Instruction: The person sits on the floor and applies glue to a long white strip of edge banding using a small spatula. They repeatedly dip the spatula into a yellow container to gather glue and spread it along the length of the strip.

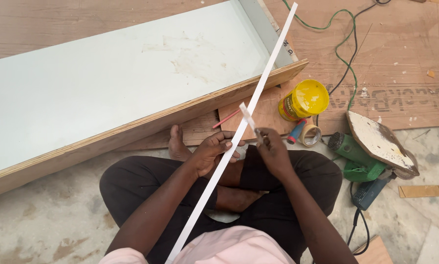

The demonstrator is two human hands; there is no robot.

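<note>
While left hand [210, 151] grips long flat white strip [239, 134], right hand [273, 151] pinches thin pale sliver [247, 116].

Take the yellow can [303, 100] as your landmark — a round tin lying on the plywood sheet [400, 58], its yellow lid facing you and a label band of red and dark print around its side. Just right of it, large dark stencilled lettering [390, 98] runs across the sheet — upside down to you.
</note>
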